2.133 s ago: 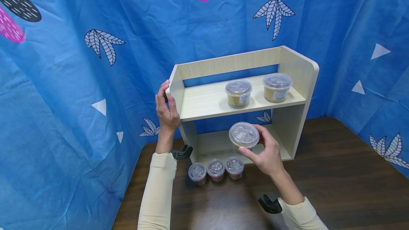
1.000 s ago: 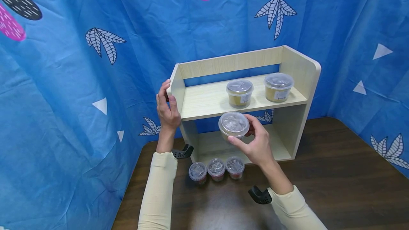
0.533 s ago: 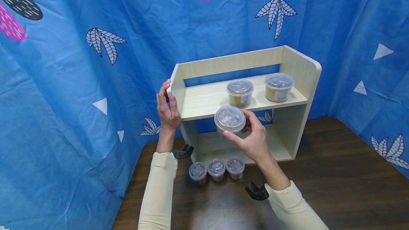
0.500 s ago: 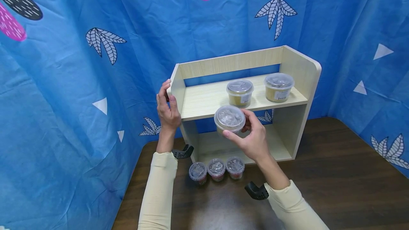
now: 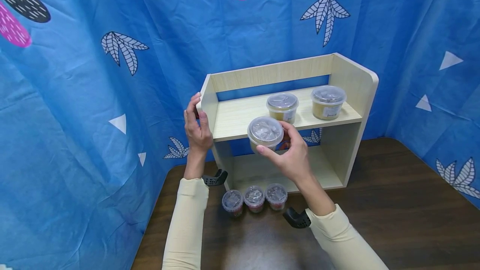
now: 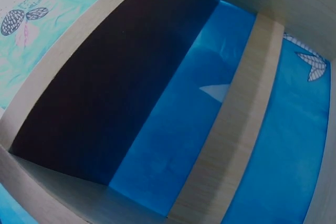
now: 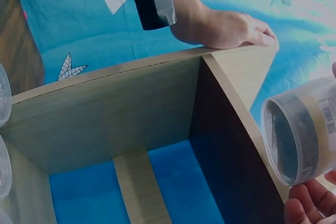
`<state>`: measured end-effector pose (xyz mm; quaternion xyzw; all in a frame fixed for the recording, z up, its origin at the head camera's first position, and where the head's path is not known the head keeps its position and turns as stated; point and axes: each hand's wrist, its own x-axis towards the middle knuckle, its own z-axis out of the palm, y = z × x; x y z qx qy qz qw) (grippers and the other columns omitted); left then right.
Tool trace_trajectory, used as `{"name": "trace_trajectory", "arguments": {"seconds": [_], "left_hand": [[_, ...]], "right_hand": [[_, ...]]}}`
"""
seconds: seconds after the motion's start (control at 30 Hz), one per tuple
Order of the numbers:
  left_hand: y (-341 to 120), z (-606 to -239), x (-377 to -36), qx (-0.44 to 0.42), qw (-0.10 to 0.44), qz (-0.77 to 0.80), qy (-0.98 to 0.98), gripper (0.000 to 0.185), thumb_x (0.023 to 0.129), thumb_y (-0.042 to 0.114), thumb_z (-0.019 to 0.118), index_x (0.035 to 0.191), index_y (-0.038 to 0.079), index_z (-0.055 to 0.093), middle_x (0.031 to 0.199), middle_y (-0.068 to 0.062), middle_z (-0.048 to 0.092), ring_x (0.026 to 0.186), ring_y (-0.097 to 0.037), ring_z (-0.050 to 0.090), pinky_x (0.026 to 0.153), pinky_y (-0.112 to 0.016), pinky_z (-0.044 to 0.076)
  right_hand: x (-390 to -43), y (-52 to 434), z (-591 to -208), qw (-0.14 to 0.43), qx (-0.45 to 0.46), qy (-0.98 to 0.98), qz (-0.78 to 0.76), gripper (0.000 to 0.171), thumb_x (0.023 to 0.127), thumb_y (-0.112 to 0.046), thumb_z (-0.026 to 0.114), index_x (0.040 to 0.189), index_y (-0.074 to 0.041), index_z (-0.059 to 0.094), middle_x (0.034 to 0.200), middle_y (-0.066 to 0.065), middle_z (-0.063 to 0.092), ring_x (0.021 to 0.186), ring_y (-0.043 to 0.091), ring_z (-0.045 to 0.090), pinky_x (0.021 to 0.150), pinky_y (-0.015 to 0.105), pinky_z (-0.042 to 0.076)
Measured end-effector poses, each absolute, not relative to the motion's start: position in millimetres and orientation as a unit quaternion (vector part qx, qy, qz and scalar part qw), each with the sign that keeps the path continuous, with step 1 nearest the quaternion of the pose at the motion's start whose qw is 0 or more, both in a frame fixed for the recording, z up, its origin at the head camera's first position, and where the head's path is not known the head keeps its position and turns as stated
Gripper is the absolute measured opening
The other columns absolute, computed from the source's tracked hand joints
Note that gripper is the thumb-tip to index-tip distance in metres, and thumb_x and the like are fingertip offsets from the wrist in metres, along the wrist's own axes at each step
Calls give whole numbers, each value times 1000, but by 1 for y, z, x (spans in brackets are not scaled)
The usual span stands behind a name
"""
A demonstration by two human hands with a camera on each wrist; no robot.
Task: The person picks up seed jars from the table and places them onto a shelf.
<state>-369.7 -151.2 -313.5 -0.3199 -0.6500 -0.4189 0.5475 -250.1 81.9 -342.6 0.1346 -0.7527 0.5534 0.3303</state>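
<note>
My right hand (image 5: 292,157) holds a round clear plastic tub (image 5: 265,131) with a lid and a pale yellow band, thumb and fingers on opposite sides. The tub hangs in front of the upper board's front edge. In the right wrist view the same tub (image 7: 310,135) shows a barcode label. My left hand (image 5: 197,132) rests against the left side panel of a light wooden shelf unit (image 5: 236,116), its fingers extended along the panel. Two similar tubs stand on the upper board, one near the middle (image 5: 282,105), one to the right (image 5: 328,102).
Three smaller lidded cups, at left (image 5: 232,201), middle (image 5: 254,198) and right (image 5: 276,196), stand in a row on the dark wooden table (image 5: 386,203) before the shelf unit. A blue patterned curtain (image 5: 255,24) hangs behind and at both sides.
My right hand has carried the tub up and to the left, from before the lower compartment to the upper board's edge. The left hand stays at the side panel.
</note>
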Motion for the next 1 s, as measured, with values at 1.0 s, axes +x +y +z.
{"name": "trace_trajectory", "arguments": {"seconds": [1.0], "left_hand": [[-152,-314,-370,-322,543,-422,-651,48,105,37,39,135,1,44,139,-16,51,109,-33,52,83,-33,47]], "right_hand": [[-261,62,-322,292,146,-783,529,77,74,-33,85,137,-7,51,116,9,60,89,25,55,74,41,50]]}}
